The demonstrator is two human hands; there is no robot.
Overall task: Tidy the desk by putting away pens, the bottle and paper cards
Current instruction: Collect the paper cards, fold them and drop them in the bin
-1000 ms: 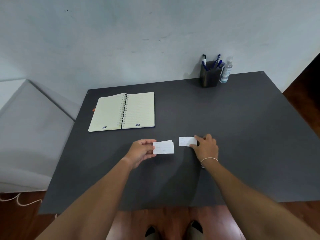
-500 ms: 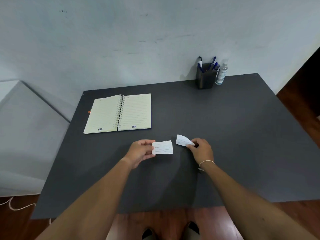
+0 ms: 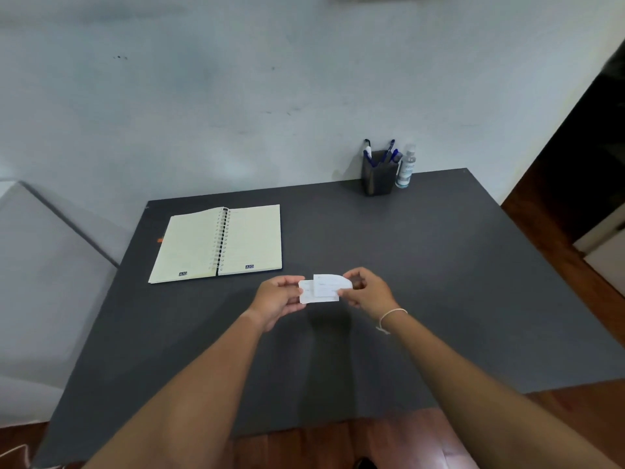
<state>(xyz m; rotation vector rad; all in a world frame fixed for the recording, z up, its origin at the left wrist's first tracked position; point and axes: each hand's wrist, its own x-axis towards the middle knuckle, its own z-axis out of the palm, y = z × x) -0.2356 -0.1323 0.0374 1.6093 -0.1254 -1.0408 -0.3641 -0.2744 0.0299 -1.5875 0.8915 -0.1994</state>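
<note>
My left hand [image 3: 278, 301] pinches a small stack of white paper cards [image 3: 308, 296] by its left edge, held just above the dark grey desk [image 3: 439, 282]. From the right, my right hand [image 3: 367, 292] holds a single white card [image 3: 329, 284] that overlaps the top of the stack. At the desk's far edge a dark pen holder [image 3: 378, 179] carries several blue pens [image 3: 389, 154]. A small clear bottle [image 3: 406, 169] stands right beside it on the right.
An open spiral notebook [image 3: 220, 243] lies on the far left part of the desk. A pale wall runs behind the desk. A light grey surface [image 3: 40, 282] sits to the left, wooden floor to the right and below.
My right hand has lifted the single card off the desk and carried it left onto the stack in my left hand. The view has shifted slightly.
</note>
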